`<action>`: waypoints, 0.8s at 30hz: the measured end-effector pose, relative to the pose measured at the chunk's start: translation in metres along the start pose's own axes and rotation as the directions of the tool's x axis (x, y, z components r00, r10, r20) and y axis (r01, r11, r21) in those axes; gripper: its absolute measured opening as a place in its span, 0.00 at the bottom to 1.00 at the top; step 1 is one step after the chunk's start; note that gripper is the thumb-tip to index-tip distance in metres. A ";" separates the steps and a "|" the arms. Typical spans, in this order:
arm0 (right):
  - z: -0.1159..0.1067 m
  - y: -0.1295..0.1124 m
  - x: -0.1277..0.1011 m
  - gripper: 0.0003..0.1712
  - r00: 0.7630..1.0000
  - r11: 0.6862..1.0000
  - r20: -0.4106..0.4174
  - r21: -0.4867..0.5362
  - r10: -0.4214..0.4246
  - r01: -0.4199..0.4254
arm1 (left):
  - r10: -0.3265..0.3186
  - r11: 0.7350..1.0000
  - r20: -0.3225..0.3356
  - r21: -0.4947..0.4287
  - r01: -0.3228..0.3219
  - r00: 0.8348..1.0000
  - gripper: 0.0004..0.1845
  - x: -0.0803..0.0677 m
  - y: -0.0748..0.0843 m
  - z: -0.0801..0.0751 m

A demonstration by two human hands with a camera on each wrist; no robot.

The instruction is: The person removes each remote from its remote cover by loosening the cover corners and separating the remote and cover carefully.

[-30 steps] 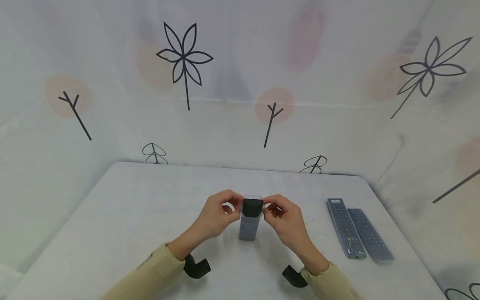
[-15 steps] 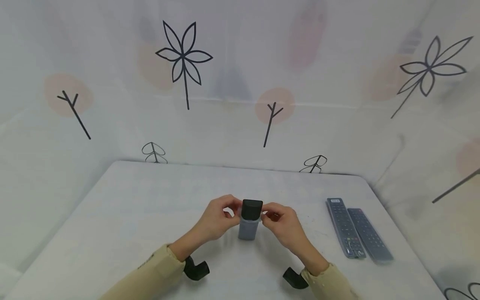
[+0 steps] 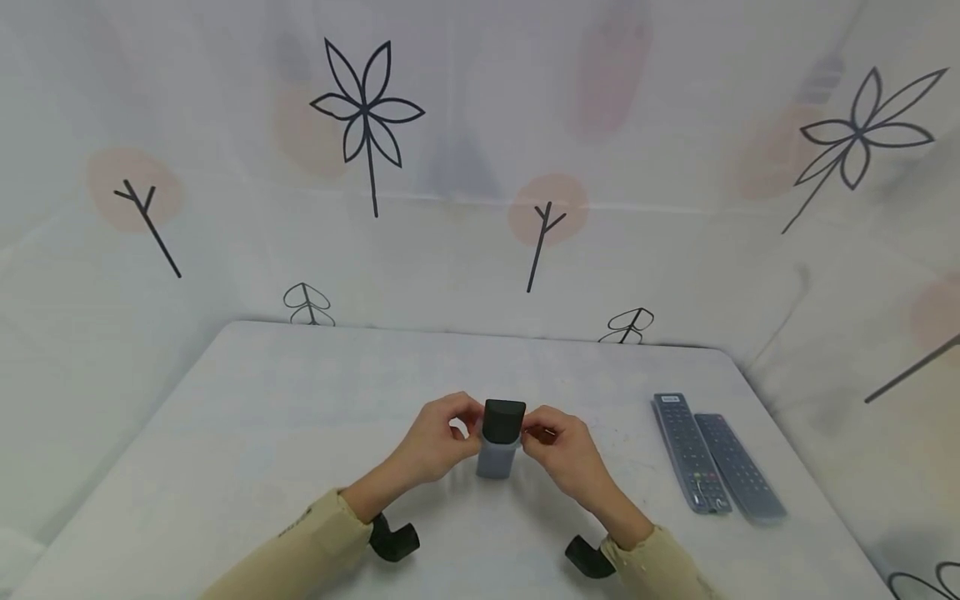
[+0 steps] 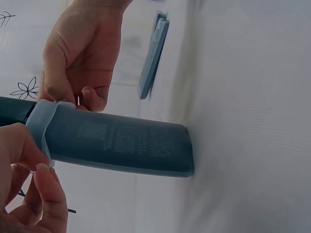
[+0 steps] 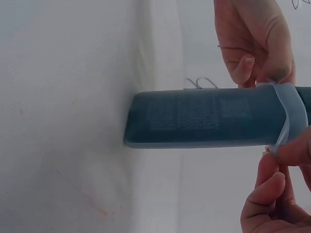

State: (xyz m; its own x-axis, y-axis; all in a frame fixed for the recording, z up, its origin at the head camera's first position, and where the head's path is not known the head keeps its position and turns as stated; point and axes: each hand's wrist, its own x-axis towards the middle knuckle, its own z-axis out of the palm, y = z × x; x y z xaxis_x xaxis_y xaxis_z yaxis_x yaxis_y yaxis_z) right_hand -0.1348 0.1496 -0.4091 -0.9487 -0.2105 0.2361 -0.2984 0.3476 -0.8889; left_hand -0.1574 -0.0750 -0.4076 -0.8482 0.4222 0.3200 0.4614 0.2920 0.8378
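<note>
Head view, upright black remote (image 3: 502,421), apparently translucent-sleeved

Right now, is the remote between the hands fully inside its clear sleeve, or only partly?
Partly. The sleeve covers the remote's lower body; the dark top sticks out above the rim both hands pinch.

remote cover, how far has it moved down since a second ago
The clear cover has been drawn lower on the upright remote: its rim was level with the black top a second ago, and that top now stands bare. Both hands came down with it, the left hand and right hand still pinching its rim. The remote still stands on end on the table; the two remotes at the right lie as before.
</note>
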 end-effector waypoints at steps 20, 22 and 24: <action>0.006 0.011 0.001 0.12 0.998 0.999 0.063 0.000 0.032 -0.032 | -0.010 0.998 0.004 -0.062 0.011 1.000 0.14 -0.006 -0.018 0.007; 0.006 0.012 0.002 0.12 0.997 0.999 0.068 -0.001 0.037 -0.037 | -0.015 0.997 0.002 -0.075 0.015 1.000 0.13 -0.006 -0.018 0.007; 0.006 0.013 0.002 0.12 0.996 0.999 0.074 0.002 0.045 -0.046 | -0.021 0.996 0.002 -0.084 0.021 1.000 0.13 -0.006 -0.019 0.008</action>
State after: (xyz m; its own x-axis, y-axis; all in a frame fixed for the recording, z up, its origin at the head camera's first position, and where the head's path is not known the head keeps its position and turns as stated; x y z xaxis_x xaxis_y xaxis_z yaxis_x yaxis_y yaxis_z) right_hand -0.1402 0.1480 -0.4225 -0.9509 -0.2615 0.1659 -0.2545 0.3547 -0.8997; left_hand -0.1594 -0.0765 -0.4288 -0.8572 0.4176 0.3012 0.4197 0.2278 0.8786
